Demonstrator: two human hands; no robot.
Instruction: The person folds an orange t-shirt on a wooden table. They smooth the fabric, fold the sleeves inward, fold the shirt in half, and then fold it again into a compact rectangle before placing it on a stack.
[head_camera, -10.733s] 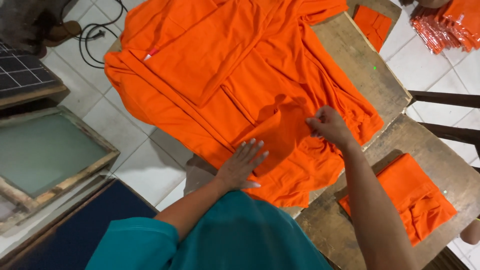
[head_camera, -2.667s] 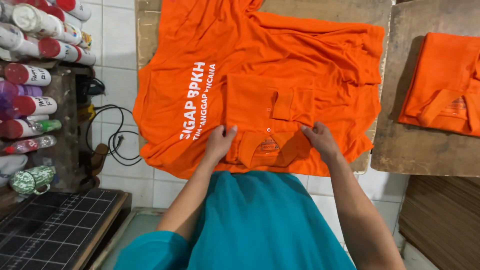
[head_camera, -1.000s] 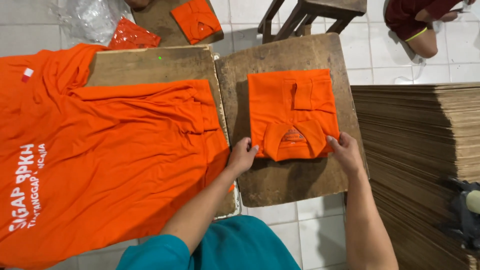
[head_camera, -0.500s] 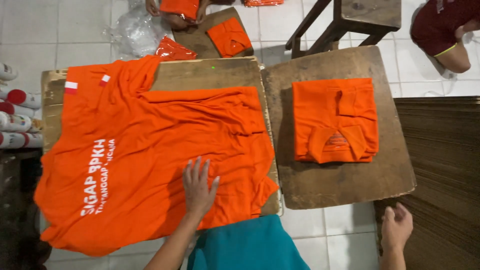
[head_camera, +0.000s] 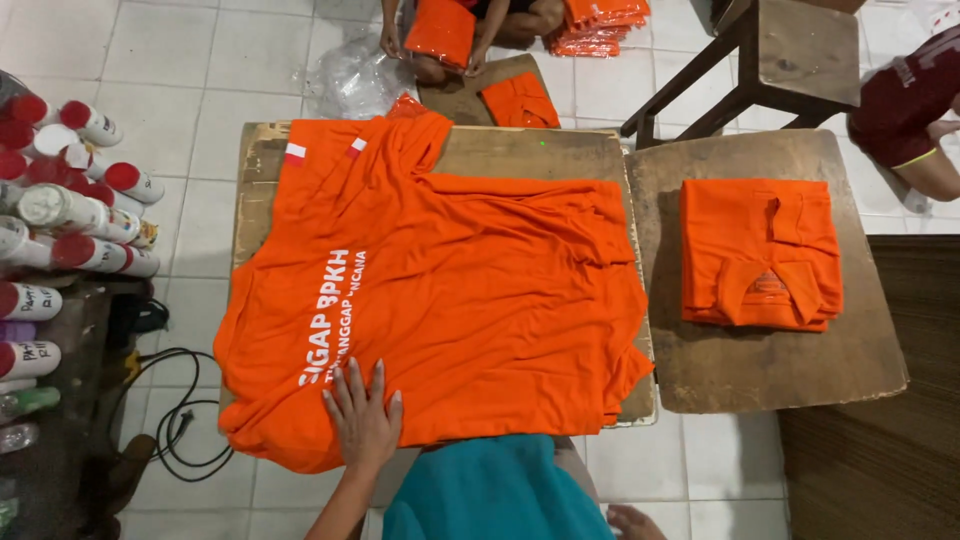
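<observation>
Orange shirt (head_camera: 450, 290) under flat, spread left hand (head_camera: 363, 415); right hand (head_camera: 632, 522) low, grip unclear.

The right hand (head_camera: 634, 522) was mostly cut off by the bottom edge, so its grip couldn't be read. The spread orange shirt (head_camera: 440, 300) hid most of its board (head_camera: 530, 155). Another person's hands (head_camera: 390, 42) showed only partly at the top.

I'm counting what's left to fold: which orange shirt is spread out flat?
The big shirt with white lettering on the left board, under the left hand. The one on the right board is folded.
</observation>
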